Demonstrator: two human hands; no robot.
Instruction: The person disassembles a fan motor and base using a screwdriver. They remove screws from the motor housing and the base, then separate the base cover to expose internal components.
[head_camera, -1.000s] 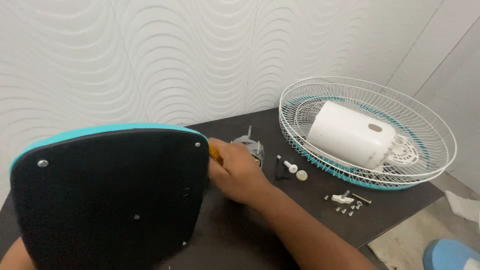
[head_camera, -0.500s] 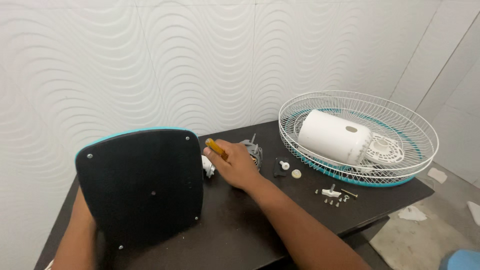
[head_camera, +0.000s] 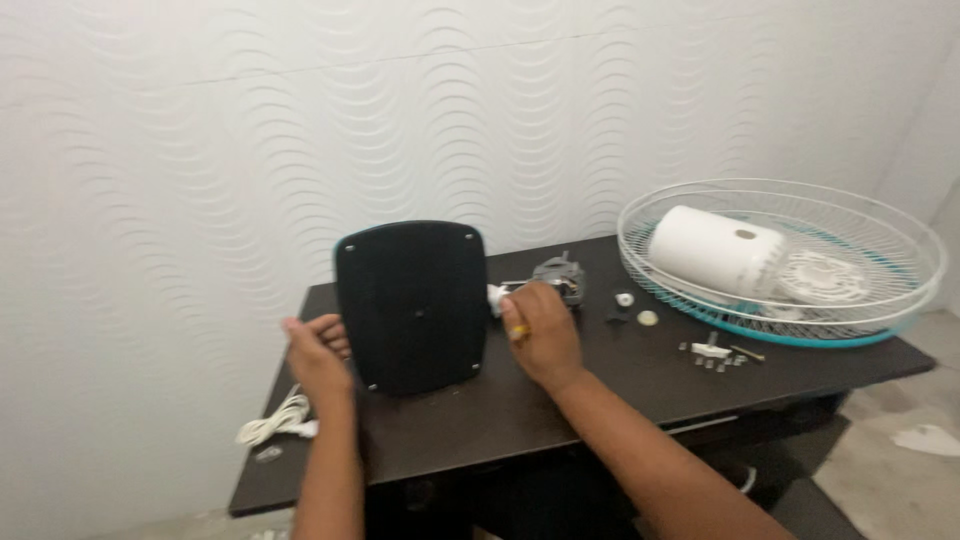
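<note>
White wall panels with a wavy relief fill the upper frame, and a dark bench (head_camera: 560, 410) runs across the lower middle. Just left of centre a black base plate with a teal edge (head_camera: 412, 305) stands upright on the bench. The left hand (head_camera: 318, 355) sits at its left edge, fingers curled at the rim; whether they actually clamp it cannot be told. The right hand (head_camera: 540, 335) is just right of the plate, its grip pressed together around a small yellow-handled tool (head_camera: 519, 331), close to a grey motor (head_camera: 560, 275). At the right, a white wire fan guard with a teal rim (head_camera: 800, 325) lies like a basket and holds a white cylindrical housing (head_camera: 715, 252) and a white round fan part (head_camera: 825, 277). Small screws and fittings (head_camera: 715, 352) lie in front of the guard. A coiled white cord (head_camera: 275, 420) rests at the bench's lower left.
</note>
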